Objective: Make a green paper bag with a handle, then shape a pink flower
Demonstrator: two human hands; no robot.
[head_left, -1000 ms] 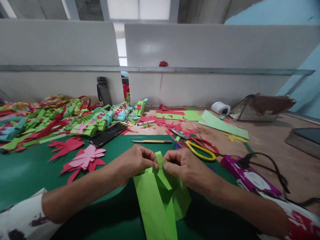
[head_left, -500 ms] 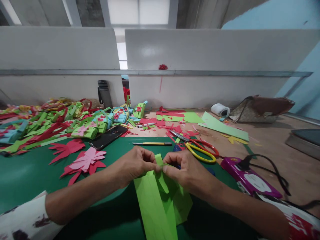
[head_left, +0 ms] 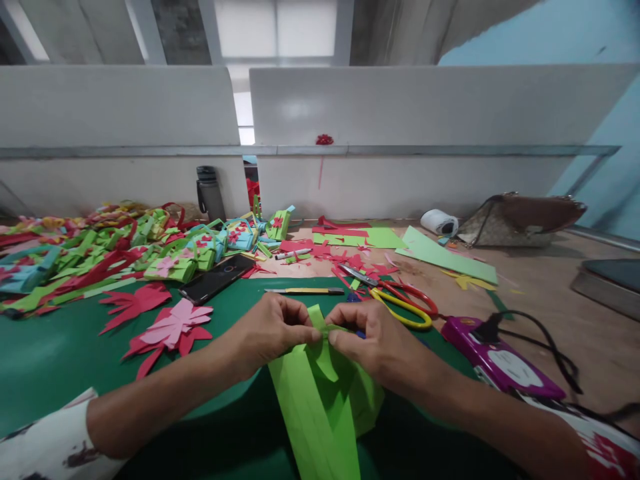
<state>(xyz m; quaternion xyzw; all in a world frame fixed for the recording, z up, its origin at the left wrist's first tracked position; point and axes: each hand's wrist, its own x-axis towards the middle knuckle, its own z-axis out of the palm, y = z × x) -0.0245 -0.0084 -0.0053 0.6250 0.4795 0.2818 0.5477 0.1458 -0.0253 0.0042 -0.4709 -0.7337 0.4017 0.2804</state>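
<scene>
A folded green paper piece (head_left: 315, 413) hangs toward me over the green mat, with a narrow strip sticking up at its top. My left hand (head_left: 273, 330) pinches the top edge beside that strip, thumb against the bent forefinger. Close on the other side, my right hand (head_left: 367, 337) grips the same paper between thumb and forefinger. Both thumb tips nearly meet at the strip. The fingers partly hide the folds there. Just beyond the hands lies a craft knife (head_left: 313, 291) with a yellow handle.
Scissors (head_left: 400, 297) with red and yellow handles lie ahead right, near a purple power strip (head_left: 500, 357). On the left are a phone (head_left: 217, 279), pink and red paper flowers (head_left: 175, 325) and a heap of paper baskets (head_left: 100, 253). A dark bottle (head_left: 210, 193) stands behind.
Both hands keep pinching the green paper at nearly the same spot. The right thumb has shifted slightly rightward along the strip. The view has tilted up a little.
</scene>
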